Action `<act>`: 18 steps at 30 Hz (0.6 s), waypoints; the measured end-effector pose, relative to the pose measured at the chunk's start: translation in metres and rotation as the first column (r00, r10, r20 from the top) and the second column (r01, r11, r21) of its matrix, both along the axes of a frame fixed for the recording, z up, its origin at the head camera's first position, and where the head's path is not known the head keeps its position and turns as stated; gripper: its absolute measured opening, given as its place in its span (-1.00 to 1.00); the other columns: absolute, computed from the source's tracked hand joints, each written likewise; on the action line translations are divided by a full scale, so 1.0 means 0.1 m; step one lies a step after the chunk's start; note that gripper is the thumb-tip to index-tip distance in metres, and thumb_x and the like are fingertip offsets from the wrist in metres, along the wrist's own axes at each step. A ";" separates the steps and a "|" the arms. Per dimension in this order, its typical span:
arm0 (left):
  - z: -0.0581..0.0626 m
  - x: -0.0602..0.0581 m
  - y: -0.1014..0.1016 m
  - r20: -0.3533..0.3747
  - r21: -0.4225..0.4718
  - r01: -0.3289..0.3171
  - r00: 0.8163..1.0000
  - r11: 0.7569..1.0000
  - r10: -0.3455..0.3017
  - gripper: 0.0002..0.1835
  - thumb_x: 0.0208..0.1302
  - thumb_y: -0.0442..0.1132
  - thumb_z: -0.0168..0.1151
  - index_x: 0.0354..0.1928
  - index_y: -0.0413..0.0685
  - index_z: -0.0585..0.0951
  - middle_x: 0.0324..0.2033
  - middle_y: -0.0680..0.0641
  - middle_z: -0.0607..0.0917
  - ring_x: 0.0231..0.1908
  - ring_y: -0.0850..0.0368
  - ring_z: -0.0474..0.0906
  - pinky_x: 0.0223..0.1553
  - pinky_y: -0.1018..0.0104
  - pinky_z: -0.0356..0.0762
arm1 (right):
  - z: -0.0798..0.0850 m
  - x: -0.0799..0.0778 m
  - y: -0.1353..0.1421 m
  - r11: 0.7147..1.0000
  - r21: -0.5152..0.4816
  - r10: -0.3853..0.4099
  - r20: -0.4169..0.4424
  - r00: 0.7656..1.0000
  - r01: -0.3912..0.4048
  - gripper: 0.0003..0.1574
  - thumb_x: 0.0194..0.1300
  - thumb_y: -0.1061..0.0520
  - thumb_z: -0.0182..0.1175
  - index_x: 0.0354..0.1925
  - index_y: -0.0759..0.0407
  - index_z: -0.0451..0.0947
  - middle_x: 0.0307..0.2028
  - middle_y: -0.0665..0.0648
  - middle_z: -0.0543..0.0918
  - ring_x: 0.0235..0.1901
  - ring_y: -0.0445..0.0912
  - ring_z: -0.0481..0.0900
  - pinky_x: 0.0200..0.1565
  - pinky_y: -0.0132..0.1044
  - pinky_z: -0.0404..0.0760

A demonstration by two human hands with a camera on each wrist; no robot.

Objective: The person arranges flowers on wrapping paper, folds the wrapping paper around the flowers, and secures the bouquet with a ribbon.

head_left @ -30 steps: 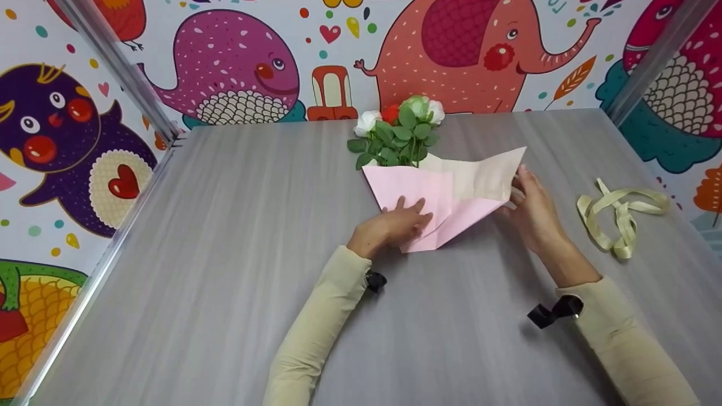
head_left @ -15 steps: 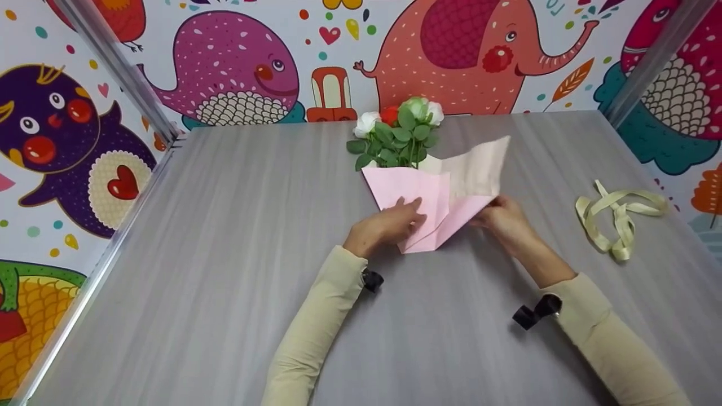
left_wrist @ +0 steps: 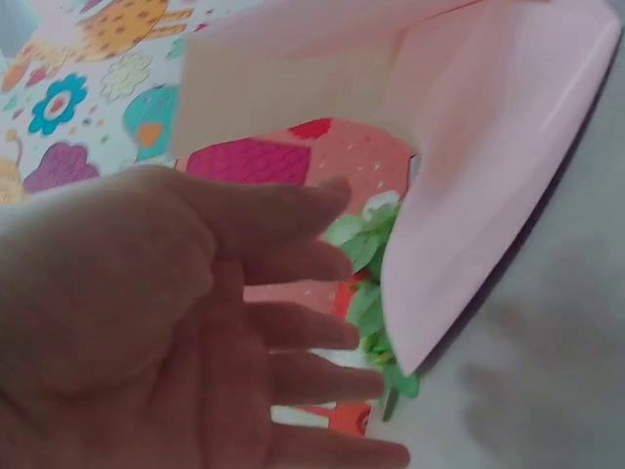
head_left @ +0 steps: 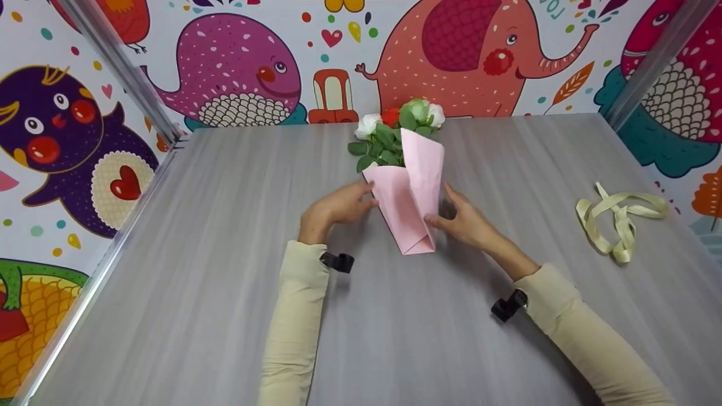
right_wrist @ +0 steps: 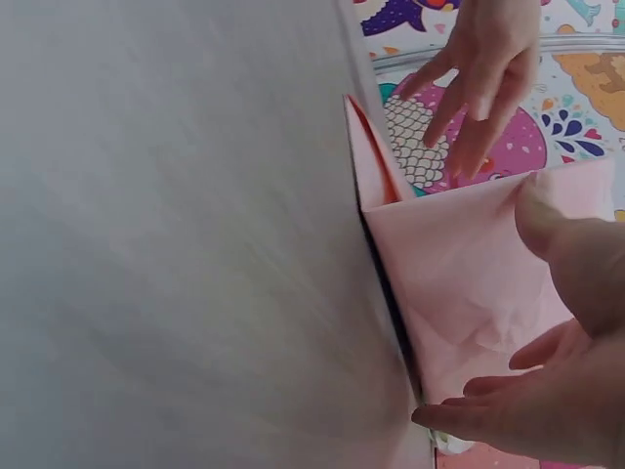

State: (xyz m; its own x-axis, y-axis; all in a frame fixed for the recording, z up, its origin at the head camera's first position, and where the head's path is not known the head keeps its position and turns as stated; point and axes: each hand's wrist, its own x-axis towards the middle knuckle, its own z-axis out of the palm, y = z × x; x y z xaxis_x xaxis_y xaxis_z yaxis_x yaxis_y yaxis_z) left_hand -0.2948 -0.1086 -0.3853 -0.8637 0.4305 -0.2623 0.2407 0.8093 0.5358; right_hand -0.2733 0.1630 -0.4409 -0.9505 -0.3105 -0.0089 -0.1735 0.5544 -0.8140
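Note:
A bouquet of artificial roses (head_left: 417,113), white, red and pale green with green leaves, lies at the far side of the table. Pink wrapping paper (head_left: 389,192) is folded round its stems, both sides lapped over the front and narrowing to the near end. At the paper's left edge my left hand (head_left: 341,206) hovers with fingers spread; in the left wrist view the fingers are straight and hold nothing. On the right, my right hand (head_left: 474,225) has its thumb against the folded flap (right_wrist: 479,283) and its extended fingers along the paper's side. The stems are hidden.
A loose pale gold ribbon (head_left: 623,217) lies to the right on the grey table (head_left: 214,316). Walls printed with cartoon animals stand behind and beside the table, with metal posts (head_left: 121,67) at the corners.
My right hand has brought the right side of the paper up and leftward over the front, covering its cream inside. The left hand has come off the paper's front and moved left.

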 end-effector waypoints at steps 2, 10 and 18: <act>0.05 0.01 -0.09 0.011 0.037 -0.094 0.996 0.995 0.094 -0.25 0.58 -0.03 -0.07 0.59 -0.19 -0.10 0.60 -0.22 -0.05 0.60 -0.07 -0.11 0.58 0.05 -0.09 | -0.03 -0.02 -0.04 0.999 0.015 0.038 -0.024 0.999 -0.038 0.21 0.33 0.01 0.33 0.57 0.33 -0.23 0.57 0.42 -0.07 0.57 0.29 -0.11 0.52 0.19 -0.01; 0.20 0.10 -0.06 -0.023 0.150 -0.307 0.949 0.940 0.314 -0.03 0.52 0.21 -0.11 0.57 0.02 -0.48 0.59 -0.18 -0.43 0.59 -0.19 -0.45 0.51 -0.32 -0.37 | -0.03 -0.05 -0.23 0.980 0.160 0.120 0.024 0.992 -0.123 0.26 0.34 -0.21 0.26 0.60 0.22 -0.28 0.61 0.32 -0.33 0.60 0.26 -0.33 0.53 0.24 -0.19; 0.12 0.19 0.31 -0.096 0.023 -0.159 0.982 0.987 0.160 -0.09 0.53 0.16 -0.10 0.59 0.02 -0.36 0.59 -0.15 -0.43 0.59 -0.15 -0.49 0.49 -0.36 -0.38 | -0.03 -0.06 -0.35 0.954 0.259 0.141 0.060 0.988 -0.152 0.19 0.39 -0.19 0.21 0.58 0.30 -0.23 0.56 0.45 -0.37 0.53 0.43 -0.41 0.50 0.31 -0.23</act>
